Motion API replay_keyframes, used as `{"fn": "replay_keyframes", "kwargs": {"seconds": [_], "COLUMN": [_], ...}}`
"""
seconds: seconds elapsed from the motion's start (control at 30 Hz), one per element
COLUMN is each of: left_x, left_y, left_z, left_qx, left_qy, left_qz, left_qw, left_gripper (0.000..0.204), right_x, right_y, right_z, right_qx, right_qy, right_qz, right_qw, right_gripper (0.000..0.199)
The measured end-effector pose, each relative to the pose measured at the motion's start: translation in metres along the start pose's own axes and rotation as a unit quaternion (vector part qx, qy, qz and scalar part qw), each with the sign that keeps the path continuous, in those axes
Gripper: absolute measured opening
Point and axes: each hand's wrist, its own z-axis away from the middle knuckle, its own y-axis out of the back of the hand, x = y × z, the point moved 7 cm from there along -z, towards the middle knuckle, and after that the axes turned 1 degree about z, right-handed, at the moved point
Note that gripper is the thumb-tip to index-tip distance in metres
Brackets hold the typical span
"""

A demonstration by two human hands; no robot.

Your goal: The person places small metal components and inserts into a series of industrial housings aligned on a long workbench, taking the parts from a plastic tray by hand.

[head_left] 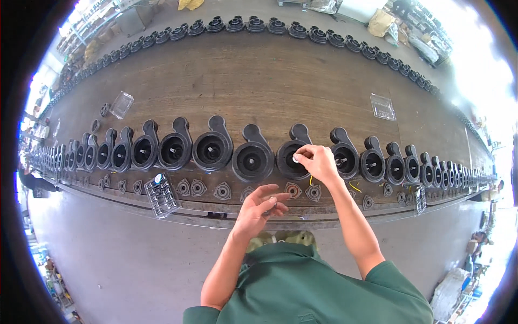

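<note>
A worker in a green top stood at a long wooden worktop (270, 81) lined with a row of black round housings. The right hand (317, 162) reached over one black housing (291, 156) near the middle of the row, its fingers (300, 155) pinched shut on a small white part (295, 158) held just at the housing's open centre. The left hand (260, 208) hovered lower, near the worktop's front edge, palm turned up and fingers loosely curled; a small dark piece seemed to lie against them, though what it was could not be told. Small flanged metal fittings (222, 190) lay in a line between the housings and the front edge, with a yellow wire (311, 180) just beneath the right hand. A clear plastic tray (161, 195) with small compartments sat tilted at the edge to the left, and a second row of black housings (278, 26) ran along the far side.
</note>
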Motion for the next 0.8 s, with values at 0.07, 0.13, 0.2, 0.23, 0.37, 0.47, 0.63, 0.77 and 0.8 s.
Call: {"fn": "replay_keyframes", "kwargs": {"seconds": [0.07,0.13,0.2,0.23,0.37,0.47,0.63,0.77,0.8], "left_x": [0.013,0.023,0.031,0.033,0.044,0.046,0.049,0.061,0.061], "left_y": [0.014,0.019,0.020,0.018,0.013,0.029,0.077,0.080,0.082], "left_z": [0.005,0.008,0.009,0.009,0.012,0.009,0.005,0.020,0.021], "left_qx": [-0.021,-0.051,-0.096,-0.120,-0.153,-0.129,0.019,0.024,0.003], "left_qy": [0.016,0.020,0.030,0.039,0.067,0.064,0.057,0.047,0.033], "left_qz": [0.011,0.006,0.002,-0.001,-0.024,0.005,0.050,0.082,0.077], "left_qw": [1.000,0.998,0.995,0.992,0.986,0.990,0.997,0.995,0.997], "left_gripper": [0.041,0.043,0.045,0.046,0.049,0.041,0.034,0.038,0.040], "right_x": [-0.012,-0.040,-0.078,-0.096,-0.119,-0.119,-0.101,-0.096,-0.094], "right_y": [0.006,0.008,-0.008,-0.021,-0.056,-0.058,-0.073,-0.095,-0.098], "right_z": [0.008,0.026,0.053,0.068,0.090,0.083,0.028,0.004,0.001], "right_qx": [0.067,0.108,0.004,-0.074,-0.143,-0.081,-0.001,-0.057,-0.058], "right_qy": [0.009,0.070,0.094,0.100,0.154,0.098,0.011,0.001,0.004], "right_qz": [0.041,0.067,-0.049,-0.137,-0.133,-0.158,-0.113,-0.102,-0.093], "right_qw": [0.997,0.989,0.994,0.983,0.969,0.979,0.994,0.993,0.994], "right_gripper": [0.025,0.026,0.027,0.028,0.027,0.018,0.025,0.031,0.031]}}
